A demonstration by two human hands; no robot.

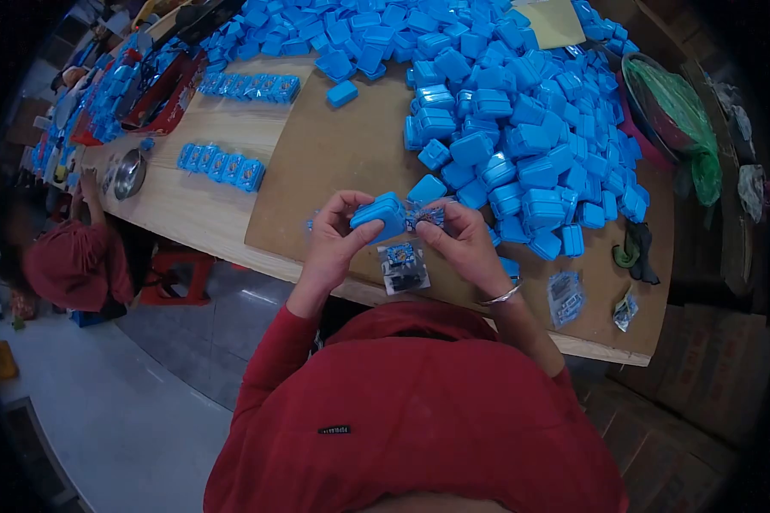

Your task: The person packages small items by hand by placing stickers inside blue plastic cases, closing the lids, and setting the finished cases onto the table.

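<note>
Near the desk's (201,201) near edge lies a clear packet (404,280). Just beyond, both forearms angle inward: the left hand (332,239) grips a blue case (383,214), thumb in front; the right hand (464,244) pinches a small packet (421,217) beside it. The step seems to be handling these two together, calling for steady fingertips. Farther right, blue cases (522,128) heap.

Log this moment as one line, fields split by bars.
left grip: blue case | right grip: packet | second packet: on board, near edge | case pile: beyond, to the right
</note>
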